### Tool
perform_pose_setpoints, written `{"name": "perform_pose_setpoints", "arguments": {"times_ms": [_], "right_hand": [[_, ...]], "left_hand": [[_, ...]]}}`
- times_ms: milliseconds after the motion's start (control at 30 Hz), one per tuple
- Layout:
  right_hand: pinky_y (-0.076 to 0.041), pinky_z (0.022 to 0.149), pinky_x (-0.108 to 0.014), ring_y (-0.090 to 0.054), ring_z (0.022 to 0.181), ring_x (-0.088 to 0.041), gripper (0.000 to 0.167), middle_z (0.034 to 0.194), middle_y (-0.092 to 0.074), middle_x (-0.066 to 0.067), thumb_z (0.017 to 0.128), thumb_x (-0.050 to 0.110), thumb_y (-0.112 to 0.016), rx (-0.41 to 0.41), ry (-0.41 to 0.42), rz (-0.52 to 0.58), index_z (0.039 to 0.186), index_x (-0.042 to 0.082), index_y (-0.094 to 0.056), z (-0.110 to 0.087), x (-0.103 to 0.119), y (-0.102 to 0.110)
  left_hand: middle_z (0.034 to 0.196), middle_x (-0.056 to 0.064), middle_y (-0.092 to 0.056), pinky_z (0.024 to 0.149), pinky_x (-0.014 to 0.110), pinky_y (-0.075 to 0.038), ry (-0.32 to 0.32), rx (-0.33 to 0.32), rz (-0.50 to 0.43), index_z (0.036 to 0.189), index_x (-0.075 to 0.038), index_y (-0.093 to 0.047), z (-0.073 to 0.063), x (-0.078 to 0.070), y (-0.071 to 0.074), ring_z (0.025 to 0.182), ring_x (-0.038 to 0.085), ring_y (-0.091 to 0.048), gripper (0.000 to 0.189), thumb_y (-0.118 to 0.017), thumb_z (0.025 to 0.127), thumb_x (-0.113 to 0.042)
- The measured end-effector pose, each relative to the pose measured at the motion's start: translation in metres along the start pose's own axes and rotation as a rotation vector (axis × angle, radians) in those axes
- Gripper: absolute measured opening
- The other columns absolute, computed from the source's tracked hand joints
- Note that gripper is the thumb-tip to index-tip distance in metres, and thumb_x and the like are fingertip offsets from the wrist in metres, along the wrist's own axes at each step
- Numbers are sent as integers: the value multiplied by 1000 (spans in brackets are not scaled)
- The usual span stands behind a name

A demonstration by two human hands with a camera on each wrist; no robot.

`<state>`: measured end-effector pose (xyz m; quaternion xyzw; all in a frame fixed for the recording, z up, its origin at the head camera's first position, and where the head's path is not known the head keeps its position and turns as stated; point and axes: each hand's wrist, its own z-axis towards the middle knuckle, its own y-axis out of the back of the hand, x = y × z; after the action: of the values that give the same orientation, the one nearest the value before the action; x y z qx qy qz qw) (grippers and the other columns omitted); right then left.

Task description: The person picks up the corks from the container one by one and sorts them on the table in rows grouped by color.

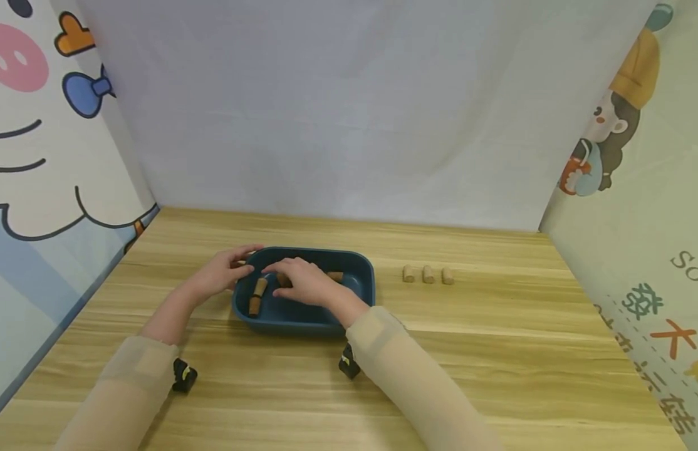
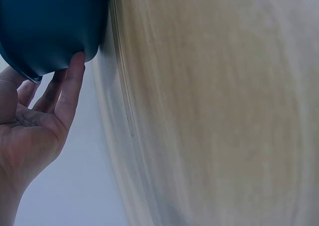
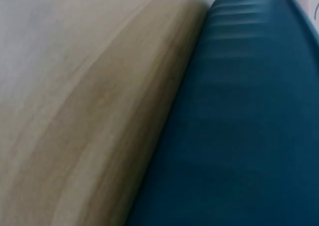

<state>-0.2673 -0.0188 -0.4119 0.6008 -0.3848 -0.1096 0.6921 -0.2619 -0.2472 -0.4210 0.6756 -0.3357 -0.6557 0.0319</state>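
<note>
A dark blue rectangular tub (image 1: pixel 304 327) stands on the table. My left hand (image 1: pixel 222 274) holds its left end, thumb at the rim and fingers against the outer wall; the left wrist view shows fingertips touching that wall (image 2: pixel 55 26). My right hand (image 1: pixel 306 282) reaches down into the tub, fingers and thumb spread about a partly hidden cork (image 1: pixel 283 279). Whether it touches that cork is hard to see. A light cork (image 1: pixel 260 287) and a darker cork (image 1: pixel 255 305) lie end to end at the left. Another cork (image 1: pixel 335 275) shows behind my right hand.
Three corks, a left one (image 1: pixel 408 274), a middle one (image 1: pixel 428 274) and a right one (image 1: pixel 447 275), sit in a row on the wooden table (image 1: pixel 495 351) right of the tub. A pale cloth (image 1: pixel 349 125) hangs behind, with printed panels at both sides.
</note>
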Motion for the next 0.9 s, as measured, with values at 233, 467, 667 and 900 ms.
{"name": "perform_pose_setpoints", "arguments": {"times_ms": [233, 467, 667, 900], "right_hand": [[-41, 87, -37, -48, 112, -15, 47, 132, -54, 5, 93, 33, -60, 59, -26, -74, 138, 29, -49, 6, 0, -5], [-34, 97, -42, -34, 131, -21, 47, 147, -40, 7, 95, 32, -58, 101, -19, -146, 141, 31, -45, 8, 1, -9], [-31, 96, -40, -27, 136, -22, 49, 152, -32, 9, 97, 29, -54, 126, -9, -160, 144, 32, -40, 10, 0, -11], [-29, 93, -38, -27, 136, -22, 48, 151, -33, 11, 99, 23, -51, 125, 17, -147, 144, 33, -39, 10, -1, -11]], "left_hand": [[148, 28, -27, 80, 46, -53, 4, 1, 8, 151, -13, -23, -2, -1, 1, 127, 47, -40, 53, -42, 102, -17], [147, 28, -29, 79, 43, -54, -3, 5, -11, 151, -13, -24, -1, -1, 2, 125, 46, -43, 53, -43, 102, -18], [149, 26, -27, 80, 43, -53, 10, 11, -25, 151, -15, -24, 0, 1, 2, 124, 45, -44, 54, -44, 102, -20], [149, 26, -26, 81, 45, -53, 11, 18, -17, 151, -16, -23, 3, 1, 2, 126, 45, -42, 54, -44, 102, -22]]}}
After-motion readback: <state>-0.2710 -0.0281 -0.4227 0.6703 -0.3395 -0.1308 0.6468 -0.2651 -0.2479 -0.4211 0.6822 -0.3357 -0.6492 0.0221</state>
